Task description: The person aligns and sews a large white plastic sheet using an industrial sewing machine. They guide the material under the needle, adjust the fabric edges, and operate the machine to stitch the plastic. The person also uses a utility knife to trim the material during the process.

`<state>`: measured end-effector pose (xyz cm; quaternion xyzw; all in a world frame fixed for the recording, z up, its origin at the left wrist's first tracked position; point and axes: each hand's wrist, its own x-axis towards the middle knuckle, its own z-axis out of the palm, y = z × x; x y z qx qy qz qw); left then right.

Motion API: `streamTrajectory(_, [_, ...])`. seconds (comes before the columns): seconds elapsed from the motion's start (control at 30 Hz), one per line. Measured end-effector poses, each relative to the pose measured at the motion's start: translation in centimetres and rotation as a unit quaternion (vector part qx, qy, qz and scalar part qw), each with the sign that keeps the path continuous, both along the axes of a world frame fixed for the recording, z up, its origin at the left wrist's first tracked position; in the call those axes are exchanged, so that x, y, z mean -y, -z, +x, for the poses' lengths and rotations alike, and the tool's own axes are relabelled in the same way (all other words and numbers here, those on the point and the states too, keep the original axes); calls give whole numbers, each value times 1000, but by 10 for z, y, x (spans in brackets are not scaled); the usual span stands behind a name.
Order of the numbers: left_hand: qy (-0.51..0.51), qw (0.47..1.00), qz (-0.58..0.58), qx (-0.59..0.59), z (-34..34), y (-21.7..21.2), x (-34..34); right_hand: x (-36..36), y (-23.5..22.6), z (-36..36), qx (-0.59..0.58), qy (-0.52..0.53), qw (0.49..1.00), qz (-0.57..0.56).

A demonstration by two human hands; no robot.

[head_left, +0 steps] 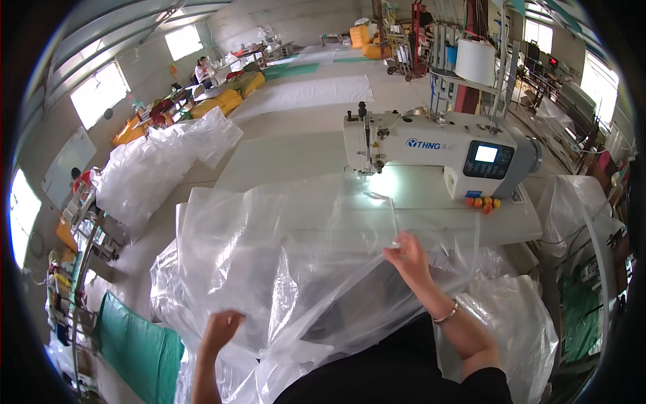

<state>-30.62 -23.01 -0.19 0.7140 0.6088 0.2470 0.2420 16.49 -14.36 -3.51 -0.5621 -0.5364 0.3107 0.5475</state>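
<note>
A large clear plastic sheet [232,252] spreads over the front of a sewing table and drapes down over my lap. Its folded edge runs up to the needle area of a white sewing machine [404,141], where a lamp glows. My right hand [409,257] is closed on the sheet's edge, just in front of the machine, with a bracelet on that wrist. Lower and to the left, my left hand [223,327] has its fingers bent together against the sheet; its grip is partly hidden.
Small orange and red balls [486,204] lie by the machine's base. More bunched plastic [158,161] sits at the left, with green sheeting [138,350] below it. A white thread cone [475,62] stands behind the machine. A person [203,71] is far off at the left.
</note>
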Motion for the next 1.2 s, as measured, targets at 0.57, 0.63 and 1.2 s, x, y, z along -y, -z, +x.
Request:
streamTrajectory(0.57, [245,924,156,-248,173,-18,-234,23,-54,22,-66,13,993,-102])
streamTrajectory(0.63, [305,910,125,-252,195,-19,-215,65,-41,59,-49,93,989,-100])
streamTrajectory(1.2, [313,913,170,-198,260,0,-207,16,-10,183,77,308,947,-44])
